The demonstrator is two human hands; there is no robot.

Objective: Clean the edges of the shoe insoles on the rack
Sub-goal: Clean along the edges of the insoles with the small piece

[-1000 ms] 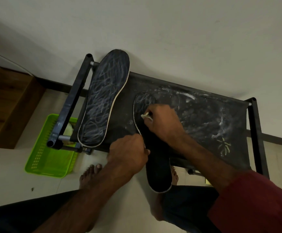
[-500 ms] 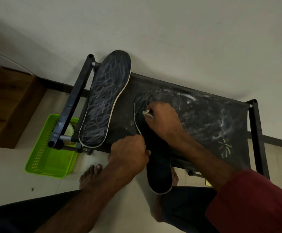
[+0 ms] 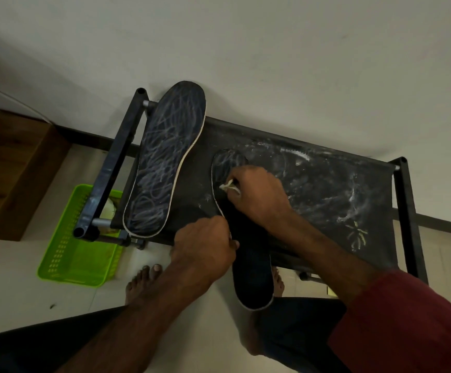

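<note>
A person cleans a dark insole (image 3: 251, 281) on a black fabric-topped rack (image 3: 326, 184) that stands against a pale wall. The right hand (image 3: 256, 195) pinches a small pale wad (image 3: 228, 187) between thumb and fingertips and presses it onto the toe half, just inside the insole's left rim, which appears to be the stretch being worked on. The left hand (image 3: 205, 246) curls its fingers over the same rim at mid-length, seemingly to pin the insole down so it does not slide under the rubbing. The insole lies across the rack's front rail with its heel hanging out toward the person, a position that probably leaves the pale edge free to reach and grip. A second insole (image 3: 165, 162), covered in pale scribbles, rests well apart at the rack's left end, its toe poking past the back rail; by its look it awaits its turn. White powdery smears mark the shelf fabric near the work. A green basket (image 3: 65, 254) sits on the floor below the left end of the rack, near the person's bare feet.
</note>
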